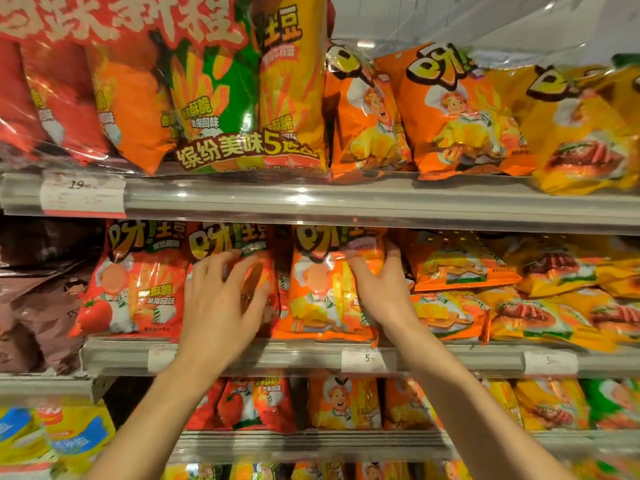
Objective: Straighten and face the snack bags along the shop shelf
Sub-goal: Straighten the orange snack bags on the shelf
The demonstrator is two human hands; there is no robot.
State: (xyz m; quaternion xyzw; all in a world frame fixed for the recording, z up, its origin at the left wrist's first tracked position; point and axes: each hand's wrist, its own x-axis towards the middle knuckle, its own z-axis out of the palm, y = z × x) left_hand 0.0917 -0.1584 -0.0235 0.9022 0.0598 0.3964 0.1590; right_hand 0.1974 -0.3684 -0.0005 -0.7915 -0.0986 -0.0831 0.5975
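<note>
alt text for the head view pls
Both hands work the middle shop shelf: the left hand lies spread on a red tomato snack bag, the right hand grips the right edge of an orange snack bag. More bright bags fill the shelves above and below.

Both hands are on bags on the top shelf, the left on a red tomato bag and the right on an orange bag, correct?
Not the top shelf. The head view shows both on the middle shelf: the left hand on a red tomato bag, the right hand on an orange bag.
</note>
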